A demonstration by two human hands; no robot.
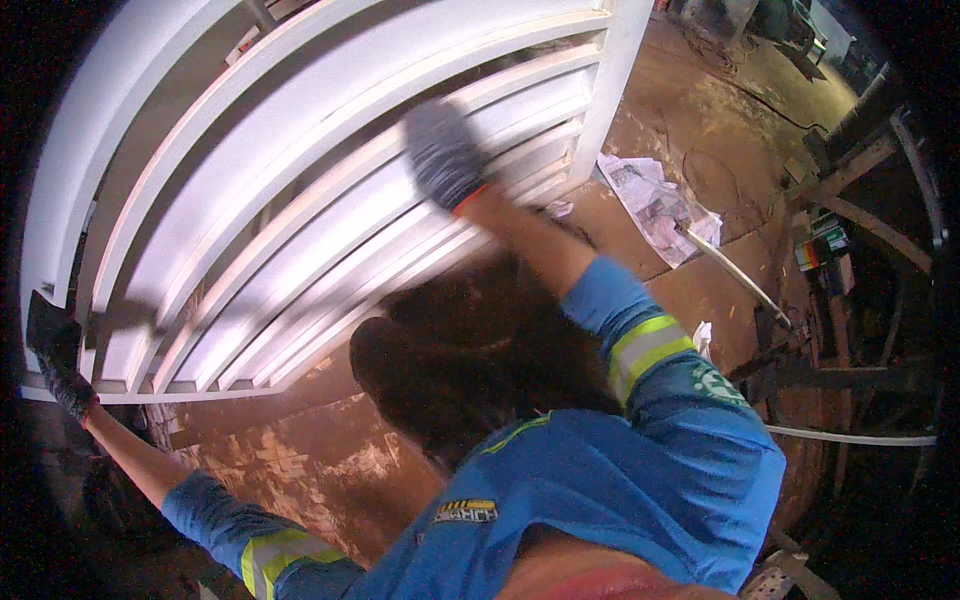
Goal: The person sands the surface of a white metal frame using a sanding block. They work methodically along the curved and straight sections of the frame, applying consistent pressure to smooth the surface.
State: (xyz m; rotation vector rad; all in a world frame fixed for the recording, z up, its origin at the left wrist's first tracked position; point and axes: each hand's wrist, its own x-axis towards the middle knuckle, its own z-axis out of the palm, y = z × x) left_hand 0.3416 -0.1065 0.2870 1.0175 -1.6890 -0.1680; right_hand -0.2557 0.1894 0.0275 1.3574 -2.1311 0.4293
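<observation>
1. A big white slatted frame (330, 190), like a gate or a shutter made of long flat bars, stands upright in front of the person. It fills the upper left of the view.
2. The left hand (55, 355) wears a dark glove. It is at the frame's lower left corner, on the outer edge. It looks wrapped around that edge, but the spot is dark, so I cannot tell for sure how the fingers lie.
3. The right hand (443, 152) also wears a dark glove. It is up high, flat against the slats near the frame's right side. It is blurry, so I cannot tell if the fingers are spread or curled.
4. Both arms wear blue sleeves with yellow and grey bands.
5. The frame looks stiff and hard. It is large, so I think it is heavy and clumsy for one person. The paint looks smooth, so it may be slippery, and it may scratch.
6. The best places to hold it seem to be the thick outer edges and the upright post (612, 80) on the right side of the frame. The thin slats look weaker.
7. Below the frame is a brown, patchy floor (330, 460).
8. To the right of the frame, crumpled newspaper (655, 200) lies on the floor. Beside the paper lies a thin white rod (735, 272).
9. Farther right of the frame stands a dark metal stand (860, 300).
</observation>
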